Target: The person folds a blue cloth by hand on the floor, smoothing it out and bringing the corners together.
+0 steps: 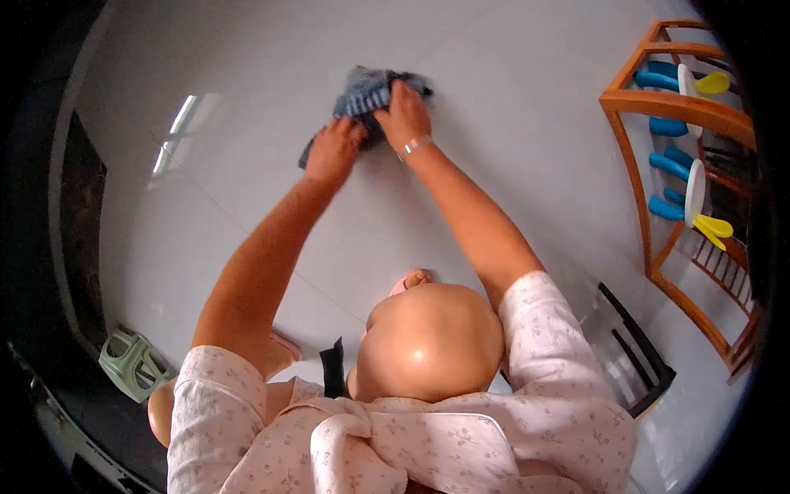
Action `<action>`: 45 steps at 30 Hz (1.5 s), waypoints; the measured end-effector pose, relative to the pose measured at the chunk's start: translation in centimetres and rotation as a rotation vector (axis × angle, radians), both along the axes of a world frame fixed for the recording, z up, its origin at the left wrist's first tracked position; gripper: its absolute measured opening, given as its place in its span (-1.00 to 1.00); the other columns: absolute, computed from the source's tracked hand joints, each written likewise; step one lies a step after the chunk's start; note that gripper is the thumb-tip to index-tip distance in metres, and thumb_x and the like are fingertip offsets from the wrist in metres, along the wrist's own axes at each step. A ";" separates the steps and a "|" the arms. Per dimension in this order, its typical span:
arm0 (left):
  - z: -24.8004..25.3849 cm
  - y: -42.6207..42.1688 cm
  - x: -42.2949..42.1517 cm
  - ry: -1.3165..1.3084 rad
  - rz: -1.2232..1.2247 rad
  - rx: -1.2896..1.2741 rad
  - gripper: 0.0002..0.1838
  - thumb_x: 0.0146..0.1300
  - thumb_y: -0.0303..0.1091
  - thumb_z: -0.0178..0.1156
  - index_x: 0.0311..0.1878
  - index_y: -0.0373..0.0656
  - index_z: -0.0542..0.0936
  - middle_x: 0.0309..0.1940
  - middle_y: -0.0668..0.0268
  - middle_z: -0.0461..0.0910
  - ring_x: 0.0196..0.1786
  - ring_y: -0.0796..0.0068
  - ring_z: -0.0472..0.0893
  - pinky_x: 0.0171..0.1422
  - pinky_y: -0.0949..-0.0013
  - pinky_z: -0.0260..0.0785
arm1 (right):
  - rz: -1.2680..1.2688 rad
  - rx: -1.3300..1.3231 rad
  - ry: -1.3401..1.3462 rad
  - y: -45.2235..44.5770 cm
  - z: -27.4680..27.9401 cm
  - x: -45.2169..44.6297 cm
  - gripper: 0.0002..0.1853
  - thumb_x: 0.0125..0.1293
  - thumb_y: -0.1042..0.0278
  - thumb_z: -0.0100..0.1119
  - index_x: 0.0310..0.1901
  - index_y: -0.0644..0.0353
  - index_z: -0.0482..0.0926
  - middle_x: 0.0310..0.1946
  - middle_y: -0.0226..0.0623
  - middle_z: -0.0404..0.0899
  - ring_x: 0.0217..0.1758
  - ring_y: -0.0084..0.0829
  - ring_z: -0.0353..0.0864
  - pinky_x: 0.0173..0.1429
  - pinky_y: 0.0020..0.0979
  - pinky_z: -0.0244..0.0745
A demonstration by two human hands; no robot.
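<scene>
A crumpled grey-blue cloth (pixel 368 85) with a striped band lies on the glossy pale floor tiles (pixel 239 107), stretched out in front of me. My left hand (pixel 336 150) has its fingers curled onto the near left part of the cloth. On the right side, my right hand (pixel 405 118) grips the cloth, its thumb pointing toward the left hand; a bracelet (pixel 414 148) circles that wrist. Some of the fingertips are hidden in the fabric folds.
At the right stands a wooden rack (pixel 638 103) with blue, white and yellow items on it. A black metal frame (pixel 634 354) is near my right elbow. A green plastic stool (pixel 132 362) sits at the lower left, beside a dark surface.
</scene>
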State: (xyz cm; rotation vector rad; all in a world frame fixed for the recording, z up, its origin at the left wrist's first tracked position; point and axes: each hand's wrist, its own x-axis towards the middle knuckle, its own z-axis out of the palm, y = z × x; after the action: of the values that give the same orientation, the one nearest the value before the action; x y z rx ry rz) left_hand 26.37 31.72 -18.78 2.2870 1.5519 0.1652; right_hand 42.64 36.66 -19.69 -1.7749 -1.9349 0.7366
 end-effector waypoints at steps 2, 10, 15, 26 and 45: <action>2.2 2.3 -1.5 -0.022 0.127 0.049 -0.81 0.09 -0.55 0.15 -0.22 -0.08 0.58 -0.16 0.15 0.54 -0.01 0.04 0.50 0.08 0.09 0.42 | -0.032 -0.051 0.061 3.0 1.1 -2.7 -0.50 0.14 0.17 0.40 -0.05 0.32 0.41 -0.04 0.05 0.56 0.09 0.06 0.51 0.20 -0.08 0.46; 6.9 -3.2 1.0 -0.335 -0.164 0.252 -0.86 0.00 -0.54 0.18 -0.36 -0.06 0.59 -0.30 0.27 0.55 -0.15 0.14 0.53 -0.11 0.11 0.38 | -0.251 0.084 0.433 -7.2 4.8 5.3 -0.52 0.25 0.19 0.32 0.10 0.29 0.45 0.01 -0.09 0.52 0.09 -0.14 0.50 0.19 -0.21 0.39; 7.6 -8.8 10.4 -0.504 -0.410 0.071 -0.82 0.10 -0.47 0.15 -0.21 -0.09 0.63 -0.13 0.25 0.55 -0.05 0.18 0.53 0.02 0.14 0.38 | -0.531 0.167 0.335 -18.4 5.6 14.8 -0.63 0.33 0.36 0.26 0.10 0.31 0.45 0.06 -0.21 0.47 0.12 -0.31 0.44 0.26 -0.33 0.33; 2.0 -10.8 17.7 -0.047 -0.630 -0.236 -0.50 0.25 -0.44 0.10 0.30 0.02 0.45 0.21 0.24 0.38 0.24 0.16 0.41 0.28 0.09 0.36 | -0.655 -0.088 -0.179 -18.4 -0.6 19.9 -0.30 0.38 0.06 -0.03 0.34 0.51 0.23 0.47 0.24 0.04 0.56 0.12 -0.02 0.59 -0.04 -0.09; 4.8 -1.3 -4.3 0.065 0.163 -0.183 -0.61 0.07 -0.49 0.30 0.02 -0.04 0.57 0.18 0.07 0.47 0.24 -0.08 0.42 0.33 0.06 0.33 | -0.013 0.037 0.096 -0.1 -0.6 -4.2 -0.33 0.40 -0.03 -0.02 0.35 0.37 0.30 0.46 -0.02 0.18 0.57 -0.11 0.02 0.55 -0.12 0.01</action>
State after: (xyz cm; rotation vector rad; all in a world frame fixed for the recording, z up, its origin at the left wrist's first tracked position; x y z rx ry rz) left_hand 22.07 30.38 -13.98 2.0453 1.7104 -0.0087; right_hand 38.40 36.60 -20.31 -1.6975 -1.8608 0.7628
